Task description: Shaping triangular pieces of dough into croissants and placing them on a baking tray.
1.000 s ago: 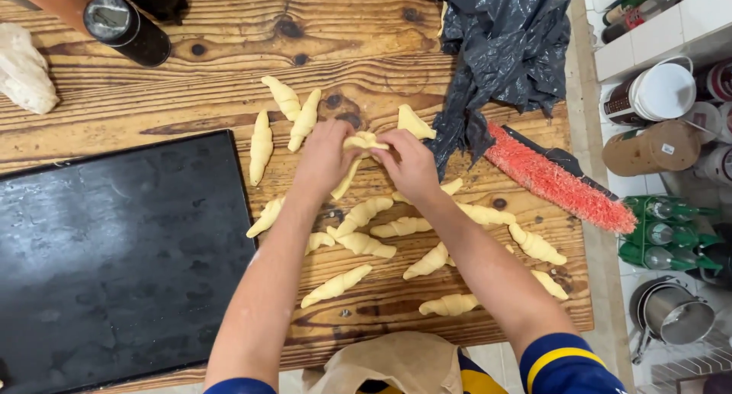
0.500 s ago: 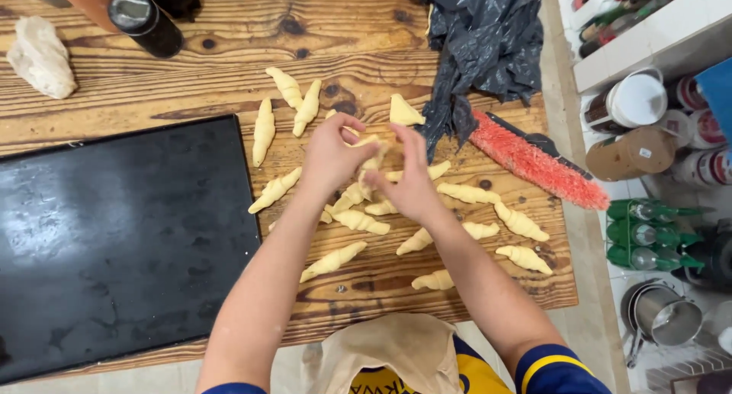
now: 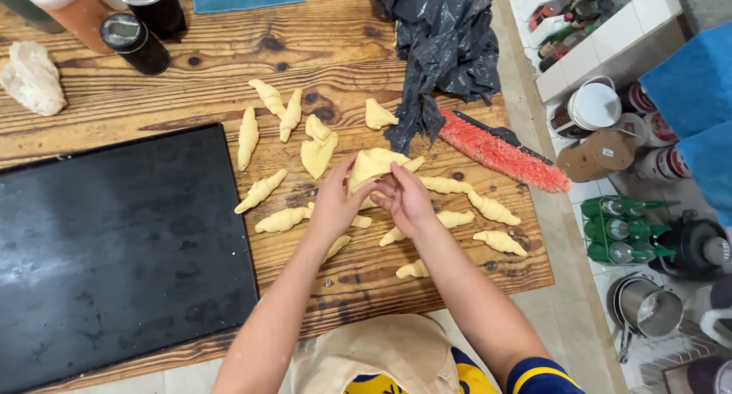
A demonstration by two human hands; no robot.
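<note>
A flat triangle of dough point(image 3: 371, 165) sits near the middle of the desk point(image 3: 191, 81), pinched at its lower edge by both hands. Half a second ago they were bunched over a rolled piece; now the left hand point(image 3: 335, 203) and right hand point(image 3: 408, 200) each grip the fresh triangle's base. Rolled crescents point(image 3: 492, 209) lie around, a black tray point(image 3: 114, 249) at nine o'clock, a red brush point(image 3: 499, 150) at two.

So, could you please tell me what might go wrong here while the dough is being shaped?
1. The left hand and right hand hold a dough triangle above rolled pieces; a dropped arm could squash them.
2. The red brush and black plastic bag lie close to the dough, so dirt may transfer.
3. Outer rolls lie near the wooden table edge and might be knocked off.
</note>
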